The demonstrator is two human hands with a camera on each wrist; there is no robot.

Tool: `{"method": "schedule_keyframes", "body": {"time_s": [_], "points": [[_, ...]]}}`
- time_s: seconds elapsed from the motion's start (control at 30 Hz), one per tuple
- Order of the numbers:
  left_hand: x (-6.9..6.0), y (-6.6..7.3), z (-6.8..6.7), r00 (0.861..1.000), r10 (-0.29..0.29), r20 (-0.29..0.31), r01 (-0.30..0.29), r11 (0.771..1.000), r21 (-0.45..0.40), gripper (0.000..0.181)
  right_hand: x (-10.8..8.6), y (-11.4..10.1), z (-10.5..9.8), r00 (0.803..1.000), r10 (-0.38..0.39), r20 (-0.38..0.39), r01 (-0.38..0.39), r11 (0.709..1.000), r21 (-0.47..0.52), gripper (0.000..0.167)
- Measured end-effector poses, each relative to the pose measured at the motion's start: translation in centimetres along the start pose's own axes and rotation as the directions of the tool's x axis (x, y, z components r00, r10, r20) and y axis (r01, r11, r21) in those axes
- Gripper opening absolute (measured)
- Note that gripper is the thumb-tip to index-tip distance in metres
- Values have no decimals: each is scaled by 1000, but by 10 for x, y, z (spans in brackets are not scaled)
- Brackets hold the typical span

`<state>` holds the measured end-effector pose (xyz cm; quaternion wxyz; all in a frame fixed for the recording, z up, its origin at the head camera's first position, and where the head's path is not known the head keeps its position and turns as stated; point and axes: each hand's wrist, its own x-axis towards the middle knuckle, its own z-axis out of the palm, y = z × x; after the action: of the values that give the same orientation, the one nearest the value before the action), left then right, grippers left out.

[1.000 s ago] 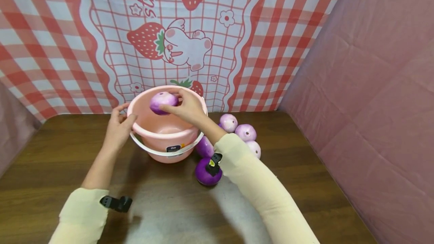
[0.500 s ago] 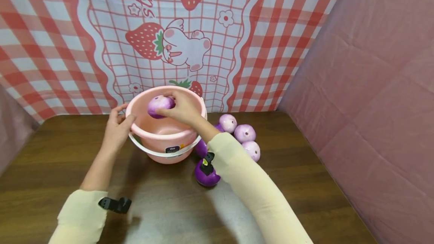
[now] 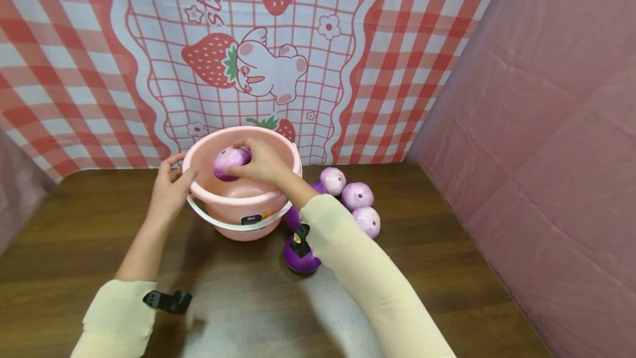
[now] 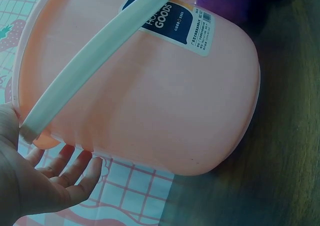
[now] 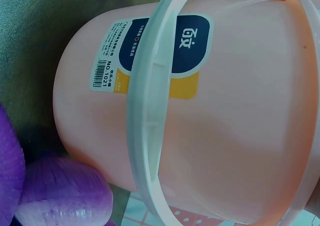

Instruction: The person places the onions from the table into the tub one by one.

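Observation:
A pink bucket [image 3: 249, 215] with a white handle hanging down in front stands on the table. My left hand [image 3: 170, 189] holds its rim at the left, thumb over the edge and fingers along the outside. In the left wrist view the left hand [image 4: 47, 181] shows beside the handle's pivot. Inside the bucket's mouth, my right hand [image 3: 260, 163] grips a red onion [image 3: 229, 163], purple with a pale end, between thumb and fingers. The right wrist view shows mainly the bucket's labelled wall [image 5: 235, 106]; the held onion is hidden there.
Several more onions lie right of the bucket, among them a pale one [image 3: 358, 196] and a dark purple one [image 3: 300, 261] near the right sleeve. A checked strawberry cloth [image 3: 397, 70] hangs behind the wooden table [image 3: 233, 303]. A pink cloth [image 3: 546, 126] stands along the right.
My right hand has lowered the onion a little, down and leftward into the bucket. The left hand has kept its hold on the rim.

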<state>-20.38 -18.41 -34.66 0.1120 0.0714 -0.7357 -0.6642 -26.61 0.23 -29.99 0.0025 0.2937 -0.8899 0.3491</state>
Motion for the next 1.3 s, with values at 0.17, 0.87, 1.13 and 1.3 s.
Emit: {"method": "schedule_keyframes", "body": {"time_s": [0.17,0.87,1.13,1.3], "points": [[0,-1,0,1000,-6,-1,6,1000,5,55,-1,1,1,1000,-10,14,10,1000,-13,55],[2,-4,1,1000,-5,-30,4,1000,-26,51,3,1,1,999,-34,4,34,999,36,51],[1,-3,2,1000,2,-24,-3,999,-51,50,1,3,-6,1000,-18,23,15,994,105,50],[1,-3,1,1000,8,-19,-8,999,-43,50,-1,5,-10,1000,-4,28,0,993,121,48]]}}
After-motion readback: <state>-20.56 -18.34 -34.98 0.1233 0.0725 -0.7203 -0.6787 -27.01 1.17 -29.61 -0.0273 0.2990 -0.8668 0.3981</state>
